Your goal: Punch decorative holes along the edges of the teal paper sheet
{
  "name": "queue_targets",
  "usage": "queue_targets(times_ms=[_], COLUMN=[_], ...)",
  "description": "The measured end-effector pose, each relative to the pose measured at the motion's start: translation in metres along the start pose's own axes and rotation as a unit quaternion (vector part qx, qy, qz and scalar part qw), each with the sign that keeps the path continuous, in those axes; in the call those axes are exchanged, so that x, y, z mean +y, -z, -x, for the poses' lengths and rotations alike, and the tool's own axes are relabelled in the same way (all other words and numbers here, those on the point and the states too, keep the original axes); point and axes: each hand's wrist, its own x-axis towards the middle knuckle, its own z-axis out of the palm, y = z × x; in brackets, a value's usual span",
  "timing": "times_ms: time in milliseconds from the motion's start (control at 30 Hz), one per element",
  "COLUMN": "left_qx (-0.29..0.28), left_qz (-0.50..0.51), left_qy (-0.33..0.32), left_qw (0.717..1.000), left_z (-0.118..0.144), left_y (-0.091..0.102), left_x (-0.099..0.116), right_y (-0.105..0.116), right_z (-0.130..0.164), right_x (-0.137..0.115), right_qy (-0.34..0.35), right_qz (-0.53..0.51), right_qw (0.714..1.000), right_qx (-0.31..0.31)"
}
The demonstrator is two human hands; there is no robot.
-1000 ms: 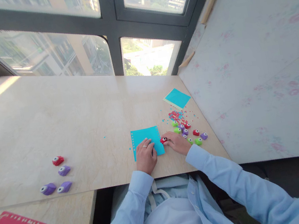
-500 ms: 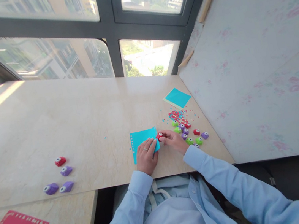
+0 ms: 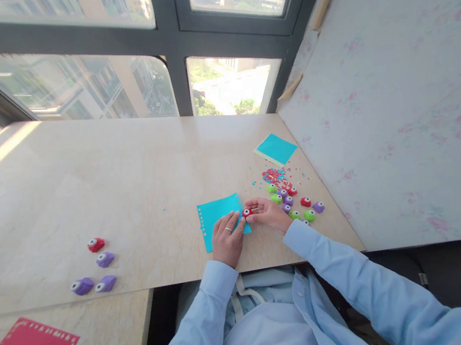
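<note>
Paper (image 3: 216, 212), blue with little holes along two sides, lies on the table (image 3: 125, 185). The left hand (image 3: 228, 241) rests on it, fingers out. The right hand (image 3: 270, 215) pinches a red punch (image 3: 247, 213) at the paper's right edge. More bright punches (image 3: 288, 201) and tiny bits (image 3: 274, 176) sit nearby.

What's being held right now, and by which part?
Right hand holds a small red punch by its right side, at the edge of the blue sheet. Left hand lies on the sheet; whether it touches the punch can't be told.
</note>
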Motion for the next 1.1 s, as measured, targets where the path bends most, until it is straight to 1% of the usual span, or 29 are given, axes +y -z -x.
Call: queue_targets(times_ms=[133, 233, 267, 333, 433, 500, 567, 700, 767, 800, 867, 933, 1000, 1100], left_qx=[0.001, -0.004, 0.009, 0.056, 0.128, 0.141, 0.102, -0.008, -0.047, -0.069, -0.111, -0.136, -0.149, -0.171], left_qz=[0.008, 0.042, 0.049, 0.052, 0.037, 0.033, 0.046, 0.106, 0.174, 0.215, 0.273, 0.285, 0.262, 0.217], left_qy=[-0.003, 0.008, 0.013, 0.03, 0.088, 0.13, 0.14, 0.135, 0.148, 0.162, 0.202, 0.241, 0.261, 0.267], left_qw=[1.0, 0.999, 0.999, 0.997, 0.987, 0.981, 0.984, 0.985, 0.972, 0.961, 0.934, 0.918, 0.917, 0.923], left_z=[-0.004, -0.006, -0.006, -0.005, -0.01, -0.021, -0.037, -0.071, -0.084, -0.089, -0.097, -0.103, -0.107, -0.11], left_y=[0.004, 0.012, 0.015, 0.019, 0.027, 0.037, 0.049, 0.071, 0.078, 0.081, 0.084, 0.086, 0.086, 0.086], left_x=[0.006, 0.014, 0.016, 0.019, 0.023, 0.025, 0.024, 0.012, 0.006, 0.005, 0.004, 0.007, 0.012, 0.018], right_y=[0.002, 0.003, 0.003, 0.004, 0.003, 0.003, 0.002, 0.004, 0.005, 0.005, 0.005, 0.003, 0.002, 0.003], right_z=[0.002, 0.004, 0.005, 0.008, 0.015, 0.022, 0.028, 0.038, 0.04, 0.04, 0.041, 0.041, 0.042, 0.042], right_x=[0.0, -0.001, -0.001, -0.004, -0.015, -0.026, -0.039, -0.061, -0.068, -0.07, -0.07, -0.066, -0.06, -0.048], right_qy=[0.01, 0.022, 0.028, 0.041, 0.062, 0.072, 0.078, 0.078, 0.075, 0.075, 0.077, 0.068, 0.047, 0.015], right_qz=[-0.038, -0.056, -0.059, -0.065, -0.072, -0.072, -0.069, -0.065, -0.067, -0.071, -0.092, -0.124, -0.154, -0.17], right_qw=[0.999, 0.998, 0.998, 0.997, 0.995, 0.993, 0.992, 0.99, 0.988, 0.988, 0.987, 0.986, 0.983, 0.981], right_qx=[-0.002, -0.005, -0.006, -0.011, -0.034, -0.053, -0.07, -0.102, -0.114, -0.114, -0.105, -0.093, -0.087, -0.09])
